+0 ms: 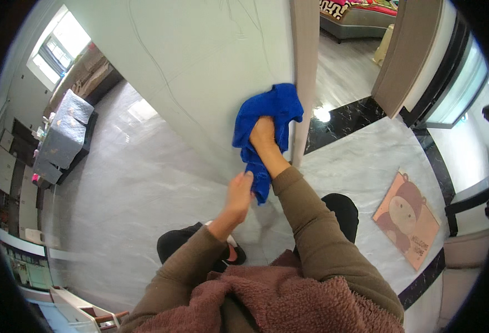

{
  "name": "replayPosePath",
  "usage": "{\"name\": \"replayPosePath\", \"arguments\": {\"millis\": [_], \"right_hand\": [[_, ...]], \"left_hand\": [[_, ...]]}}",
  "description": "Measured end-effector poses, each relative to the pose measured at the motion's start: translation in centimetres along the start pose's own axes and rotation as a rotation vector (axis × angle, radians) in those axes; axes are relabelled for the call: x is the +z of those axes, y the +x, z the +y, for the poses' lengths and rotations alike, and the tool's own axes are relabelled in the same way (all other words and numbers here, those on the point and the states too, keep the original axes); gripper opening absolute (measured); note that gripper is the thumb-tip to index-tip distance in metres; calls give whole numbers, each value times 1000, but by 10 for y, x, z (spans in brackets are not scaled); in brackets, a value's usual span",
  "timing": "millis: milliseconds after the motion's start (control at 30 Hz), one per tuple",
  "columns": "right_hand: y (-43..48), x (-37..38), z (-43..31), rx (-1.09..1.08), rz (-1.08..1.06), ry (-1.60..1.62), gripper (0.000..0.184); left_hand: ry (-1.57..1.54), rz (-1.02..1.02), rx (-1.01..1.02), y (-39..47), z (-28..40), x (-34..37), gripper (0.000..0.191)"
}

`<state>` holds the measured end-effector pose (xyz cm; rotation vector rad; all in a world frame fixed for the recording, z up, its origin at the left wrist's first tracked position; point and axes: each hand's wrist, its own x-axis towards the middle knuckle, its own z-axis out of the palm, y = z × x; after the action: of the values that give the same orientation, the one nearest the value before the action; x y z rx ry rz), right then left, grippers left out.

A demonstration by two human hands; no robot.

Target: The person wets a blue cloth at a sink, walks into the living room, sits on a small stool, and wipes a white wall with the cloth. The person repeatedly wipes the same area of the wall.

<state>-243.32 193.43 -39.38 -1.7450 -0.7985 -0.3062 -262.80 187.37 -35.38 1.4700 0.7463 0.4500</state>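
A blue cloth (269,112) lies bunched against the pale wall (202,75), right beside the wooden door frame (304,83). My right hand (264,132) presses it to the wall low down, with its fingers hidden in the folds. The cloth's lower end hangs down, and my left hand (240,191) grips that tail (261,183) between thumb and fingers. Thin wavy lines run across the wall's surface.
An open doorway at right has a black marble threshold (344,120) and shows a bed (361,25) beyond. A doormat (409,220) with a cartoon animal lies on the glossy tiled floor (132,200). A covered table (65,137) and a sofa (84,77) stand at left.
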Motion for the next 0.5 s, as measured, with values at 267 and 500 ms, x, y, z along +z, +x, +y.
{"name": "replayPosePath", "arguments": {"millis": [267,500], "right_hand": [[36,-27,-40,42,256,73,22],[54,-30,-25,-138,373,89,24]], "left_hand": [[-187,-98,-97,16,32,-8,25],[-35,-123,-7,40,25,-10,28]]}}
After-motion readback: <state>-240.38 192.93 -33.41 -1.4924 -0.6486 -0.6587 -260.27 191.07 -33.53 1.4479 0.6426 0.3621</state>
